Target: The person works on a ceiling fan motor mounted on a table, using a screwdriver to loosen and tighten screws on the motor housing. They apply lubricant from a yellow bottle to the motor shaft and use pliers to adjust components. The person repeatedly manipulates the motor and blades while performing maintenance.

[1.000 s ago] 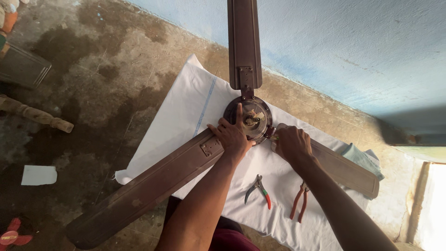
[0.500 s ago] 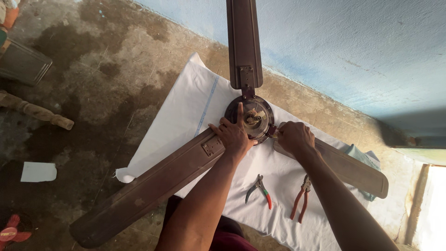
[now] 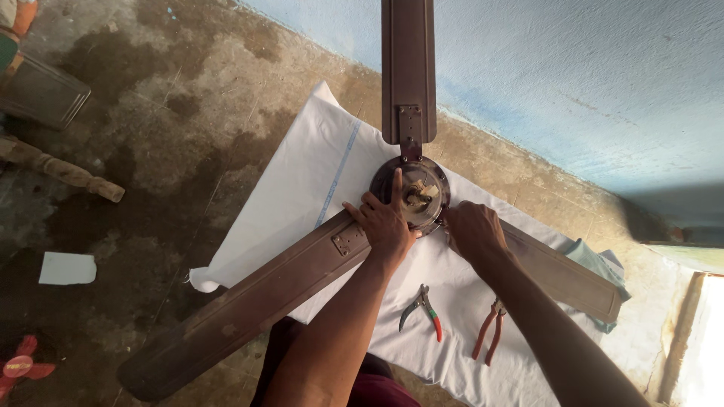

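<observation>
Ceiling fan motor hub [image 3: 411, 194] steadied on a white cloth [image 3: 302, 188] while its right rim is worked.

The hub lies on the cloth on the concrete floor [image 3: 151, 143], with three brown blades [image 3: 408, 68] radiating from it. The left hand [image 3: 385, 222] is pressed flat on the hub's near-left edge, fingers [image 3: 395, 183] spread apart and one extended toward the centre shaft; nothing is gripped. The right hand [image 3: 472, 230] is curled against the hub's right rim, fingers drawn together; whether a small part is pinched cannot be told. For good control, downward pressure is best kept on the hub so that it is not rotated, with the wrists held low. Two pliers [image 3: 422, 307] [image 3: 489, 328] lie just below the hub, near both forearms.
</observation>
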